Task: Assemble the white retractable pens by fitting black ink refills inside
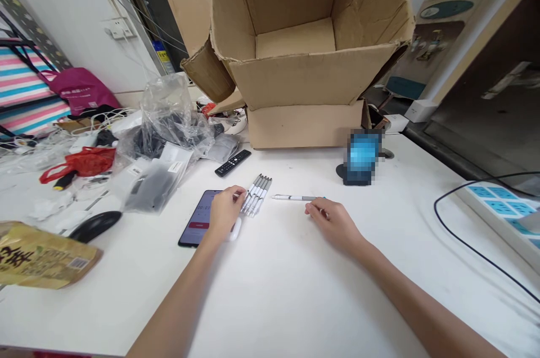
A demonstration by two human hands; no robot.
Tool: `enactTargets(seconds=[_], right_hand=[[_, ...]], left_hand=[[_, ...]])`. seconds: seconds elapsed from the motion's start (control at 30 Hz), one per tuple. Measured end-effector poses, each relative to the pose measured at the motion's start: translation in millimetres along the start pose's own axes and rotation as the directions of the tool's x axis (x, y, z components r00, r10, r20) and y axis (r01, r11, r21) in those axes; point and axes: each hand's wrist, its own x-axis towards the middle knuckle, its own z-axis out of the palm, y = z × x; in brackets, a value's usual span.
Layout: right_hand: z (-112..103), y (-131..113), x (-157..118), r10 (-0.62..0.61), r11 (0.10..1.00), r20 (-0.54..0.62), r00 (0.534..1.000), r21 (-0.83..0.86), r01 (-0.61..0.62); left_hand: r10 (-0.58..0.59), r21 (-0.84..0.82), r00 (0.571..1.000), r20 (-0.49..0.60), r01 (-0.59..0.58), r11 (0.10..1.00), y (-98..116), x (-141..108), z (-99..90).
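Several white and grey pens [256, 196] lie side by side in a slanted row on the white table. My left hand [226, 209] is at the left edge of this row, its bent fingers closed against the nearest pens; the exact contact is partly hidden. A single pen [293, 197] lies crosswise to the right of the row, tip pointing left. My right hand [331, 222] is closed at that pen's right end, with fingers curled and partly hidden. Beneath my left wrist are a phone [198, 217] with a timer on its screen and a small white rounded object [235, 229].
A large open cardboard box [304, 121] stands at the back. A remote [233, 162], plastic-wrapped items [156, 186], a black mouse [95, 226] and a yellow pouch [46, 256] are on the left. A screen on a stand [360, 158] and a power strip [502, 217] with a black cable are right.
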Motion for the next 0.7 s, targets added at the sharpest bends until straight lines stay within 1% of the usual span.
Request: enactTargets(seconds=[0.1,0.17,0.23,0.3,0.4,0.47,0.5,0.57,0.63,0.7], right_hand=[[-0.7,2.0,1.0,-0.024,0.999,-0.024,0.999,-0.042,0.023],[-0.4,6.3,2.6,-0.066,0.994,-0.064,0.996,-0.093,0.060],[0.9,13.1,4.5,-0.128,0.978,-0.104,0.986,-0.176,0.108],[3.0,21.3,6.3,-0.166,0.949,-0.119,0.979,-0.289,0.126],[6.2,31.4,8.1,-0.133,0.899,-0.103,0.986,-0.430,0.077],[7.3,34.4,9.0,-0.115,0.882,-0.095,0.989,-0.467,0.058],[7.5,34.7,9.5,-0.113,0.880,-0.093,0.989,-0.471,0.056],[7.2,33.8,10.5,-0.101,0.884,-0.091,0.991,-0.465,0.047],[6.4,31.9,11.7,-0.073,0.892,-0.087,0.994,-0.452,0.026],[5.1,29.6,12.9,-0.042,0.903,-0.073,0.996,-0.429,0.006]], left_hand=[[-0.016,0.001,1.000,-0.002,0.016,1.000,-1.3,0.7,-1.9],[-0.041,-0.009,0.999,-0.005,0.041,0.999,-2.1,1.1,-3.6],[-0.059,-0.034,0.998,-0.006,0.058,0.998,-2.5,1.2,-5.5],[-0.066,-0.044,0.998,-0.002,0.066,0.997,-2.4,0.9,-7.2],[-0.080,-0.004,0.997,0.006,0.080,0.997,-1.9,0.1,-8.4],[-0.078,0.039,0.997,-0.015,0.078,0.996,-1.2,-0.9,-8.0],[-0.060,0.061,0.997,-0.041,0.062,0.996,-0.5,-1.7,-7.4],[0.026,0.106,0.993,-0.116,-0.014,0.994,2.3,-4.6,-5.3],[0.156,0.150,0.971,-0.179,-0.129,0.980,7.5,-9.7,-1.9],[0.291,0.172,0.938,-0.190,-0.260,0.950,15.0,-17.1,3.0]])
